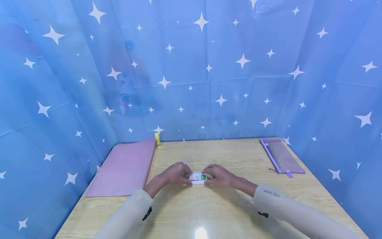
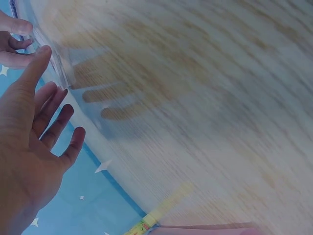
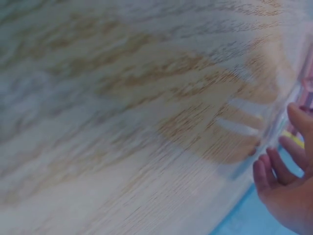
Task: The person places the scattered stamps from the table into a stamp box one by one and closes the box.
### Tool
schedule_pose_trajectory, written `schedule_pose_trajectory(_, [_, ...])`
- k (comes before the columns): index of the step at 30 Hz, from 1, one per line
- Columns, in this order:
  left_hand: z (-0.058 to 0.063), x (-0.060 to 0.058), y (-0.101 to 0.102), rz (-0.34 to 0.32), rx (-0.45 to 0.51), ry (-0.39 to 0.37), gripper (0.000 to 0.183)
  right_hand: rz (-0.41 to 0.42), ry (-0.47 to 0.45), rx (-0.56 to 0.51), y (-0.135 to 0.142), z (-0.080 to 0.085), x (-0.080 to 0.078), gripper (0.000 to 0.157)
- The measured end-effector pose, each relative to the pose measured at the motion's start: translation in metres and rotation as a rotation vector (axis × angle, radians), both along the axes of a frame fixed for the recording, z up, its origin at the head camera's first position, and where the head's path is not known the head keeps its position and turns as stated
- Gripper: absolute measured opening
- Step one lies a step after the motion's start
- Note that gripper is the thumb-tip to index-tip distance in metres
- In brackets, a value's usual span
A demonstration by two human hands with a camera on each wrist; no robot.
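A small flat clear plastic box (image 1: 196,178) with a white printed label and a green square lies at the middle of the table. At its left end my left hand (image 1: 177,174) grips it between thumb and fingers. Its right end is pinched the same way by my right hand (image 1: 219,175). The left wrist view catches only the box's clear edge (image 2: 59,66), close to the left thumb. Over in the right wrist view, the right hand (image 3: 286,181) has its thumb and fingertips at the box's side, and what is inside cannot be made out.
A pink folder (image 1: 122,169) lies on the left side of the wooden table (image 1: 179,212). Behind its corner stands a yellow glue stick (image 1: 157,139). A purple mesh zip pouch (image 1: 282,156) lies at the back right. A blue star-patterned curtain (image 1: 191,66) hangs around the table.
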State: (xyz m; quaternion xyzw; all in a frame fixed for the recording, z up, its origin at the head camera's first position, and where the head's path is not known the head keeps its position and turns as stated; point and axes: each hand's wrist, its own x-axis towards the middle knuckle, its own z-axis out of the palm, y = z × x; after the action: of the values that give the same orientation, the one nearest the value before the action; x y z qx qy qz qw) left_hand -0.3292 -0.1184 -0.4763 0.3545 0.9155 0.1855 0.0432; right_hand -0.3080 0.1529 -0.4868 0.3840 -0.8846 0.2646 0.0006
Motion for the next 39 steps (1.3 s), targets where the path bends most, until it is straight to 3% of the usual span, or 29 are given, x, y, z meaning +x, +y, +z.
schedule_pose_trajectory(15, [0.0009, 0.0020, -0.0006, -0.023, 0.007, -0.058, 0.048, 0.021, -0.016, -0.002, -0.0003, 0.0022, -0.0002, 0.039])
schedule_pose_trajectory(22, [0.0032, 0.0013, -0.0012, -0.041, 0.008, -0.050, 0.046, 0.031, -0.021, 0.011, -0.0014, 0.0043, -0.0020, 0.039])
schedule_pose_trajectory(39, [0.0070, 0.0045, 0.0048, 0.044, -0.016, -0.072, 0.050, -0.026, 0.028, 0.009, -0.0033, -0.0006, 0.0057, 0.037])
